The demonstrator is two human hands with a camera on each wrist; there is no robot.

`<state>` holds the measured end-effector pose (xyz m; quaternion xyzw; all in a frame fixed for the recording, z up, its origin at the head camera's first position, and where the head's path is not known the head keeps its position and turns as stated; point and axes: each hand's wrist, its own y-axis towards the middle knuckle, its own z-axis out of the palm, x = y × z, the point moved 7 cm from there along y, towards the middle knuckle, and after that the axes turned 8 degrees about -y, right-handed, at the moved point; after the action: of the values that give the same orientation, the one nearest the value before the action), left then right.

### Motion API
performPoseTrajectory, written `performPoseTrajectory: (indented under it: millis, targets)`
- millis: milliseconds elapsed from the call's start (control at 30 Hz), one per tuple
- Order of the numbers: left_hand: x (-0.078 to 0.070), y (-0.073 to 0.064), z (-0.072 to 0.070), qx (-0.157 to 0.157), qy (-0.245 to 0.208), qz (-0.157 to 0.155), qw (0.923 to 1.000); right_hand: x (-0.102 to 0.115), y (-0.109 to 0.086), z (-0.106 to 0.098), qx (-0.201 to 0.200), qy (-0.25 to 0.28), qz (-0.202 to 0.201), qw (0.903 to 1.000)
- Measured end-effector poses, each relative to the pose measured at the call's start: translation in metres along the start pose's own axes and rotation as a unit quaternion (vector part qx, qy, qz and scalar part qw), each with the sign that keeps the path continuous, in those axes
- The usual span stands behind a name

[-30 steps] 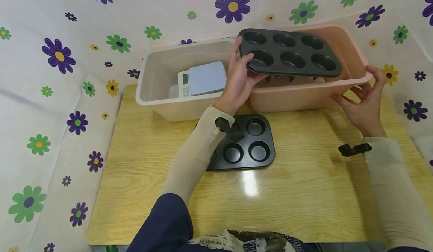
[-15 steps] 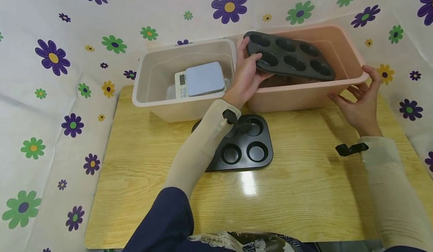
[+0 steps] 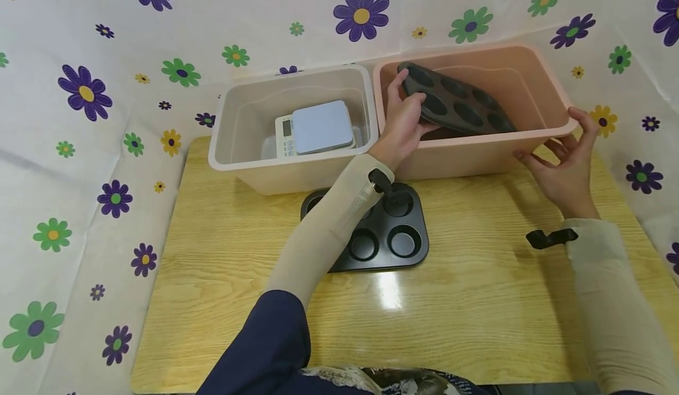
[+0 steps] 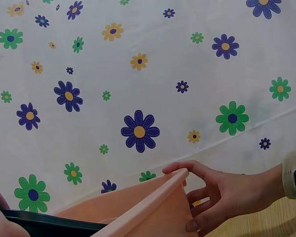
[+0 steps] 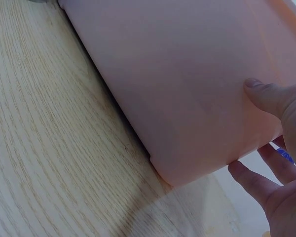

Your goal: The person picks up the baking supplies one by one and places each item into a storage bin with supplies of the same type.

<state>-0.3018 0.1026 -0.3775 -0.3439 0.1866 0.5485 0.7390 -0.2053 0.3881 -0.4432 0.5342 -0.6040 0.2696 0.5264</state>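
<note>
In the head view my left hand grips the left end of a dark six-cup muffin pan, thumb on top near a cup. The pan slants down to the right inside the pink bin, its far end below the rim. My right hand holds the bin's front right corner, and in the right wrist view its thumb lies on the bin's front wall. A second muffin pan lies on the table, partly covered by my left forearm.
Left of the pink bin stands a cream bin with a kitchen scale in it. Both bins stand at the back of the wooden table, against a flowered cloth.
My left hand has moved right and down with the muffin pan, which now tilts more steeply and sits deeper in the pink bin. My right hand keeps its hold on the corner.
</note>
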Motion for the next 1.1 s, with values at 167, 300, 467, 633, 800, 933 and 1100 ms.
performPoseTrajectory:
  millis: [167,300,467,633,800,933,1100]
  targets:
    - [0.003,0.003,0.002,0.0,0.024,-0.018,0.9996,0.002,-0.001,-0.001,0.001,0.004,-0.011,0.9999]
    - [0.003,0.007,0.0,0.003,0.041,-0.044,0.9982,0.003,0.0,0.0,0.006,0.031,-0.022,0.9993]
    - [-0.001,0.003,-0.001,0.012,0.097,-0.101,0.99,0.003,0.0,0.002,0.009,0.036,-0.02,0.9991]
    - [-0.024,-0.009,0.001,0.037,0.256,-0.094,0.9614,0.004,-0.001,0.0,0.005,0.032,-0.02,0.9993]
    - [-0.05,-0.024,0.001,0.083,0.278,-0.057,0.9553,0.003,0.0,-0.001,-0.001,0.019,-0.012,0.9997]
    - [-0.058,-0.034,-0.006,0.104,0.215,-0.072,0.9683,0.0,-0.001,0.0,-0.001,0.034,0.002,0.9994]
    - [-0.067,-0.046,-0.022,0.107,0.176,-0.064,0.9763,0.0,-0.002,0.001,-0.002,0.032,0.003,0.9995]
